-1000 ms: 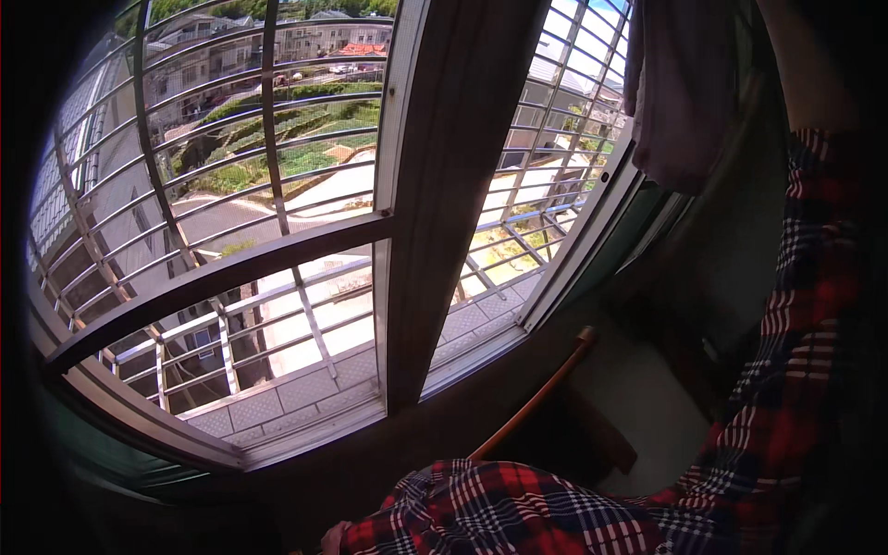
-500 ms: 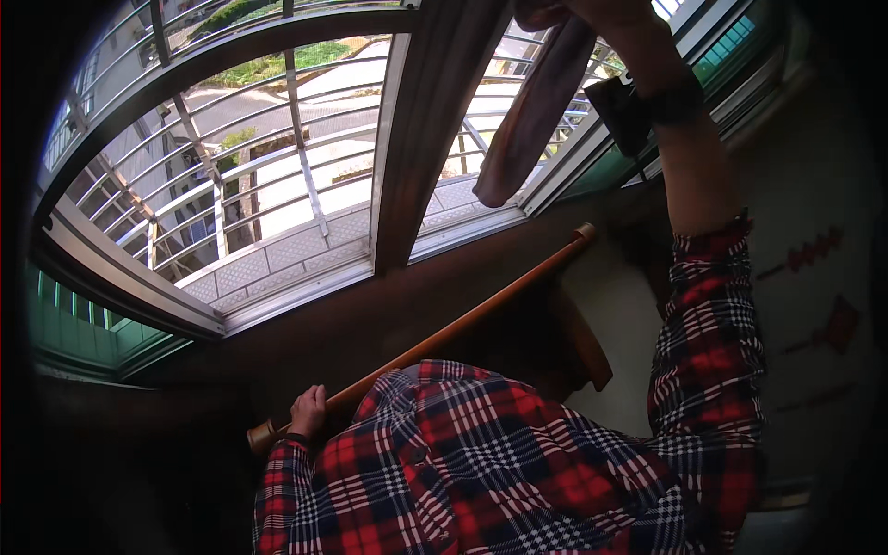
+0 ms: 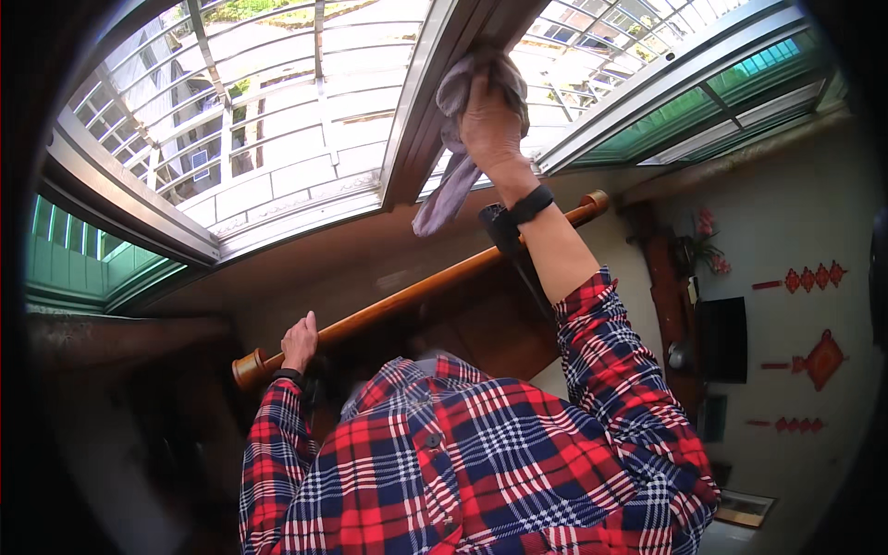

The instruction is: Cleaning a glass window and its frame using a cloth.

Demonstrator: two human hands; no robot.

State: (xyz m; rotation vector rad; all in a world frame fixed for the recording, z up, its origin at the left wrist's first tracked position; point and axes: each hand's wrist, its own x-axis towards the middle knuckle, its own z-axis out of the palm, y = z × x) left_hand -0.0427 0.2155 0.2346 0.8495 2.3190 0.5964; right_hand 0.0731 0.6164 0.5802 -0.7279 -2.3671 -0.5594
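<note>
My right hand is wrapped round a greyish-purple cloth, pressed against the dark post between two window openings. A loose end of the cloth hangs below my hand. Lower left, my left hand rests on a wooden rail near its rounded end, its fingers closed over the bar; their undersides are hidden. A black band with a dark attachment sits on my right wrist.
Metal bars cross the window openings. Green-tinted sliding panes stand at the right and lower left. Along the right wall are red hanging ornaments, a dark screen and pink flowers.
My right hand has come down and left with the cloth, from the top of the view to the post. My left hand stays on the rail. The room looks brighter.
</note>
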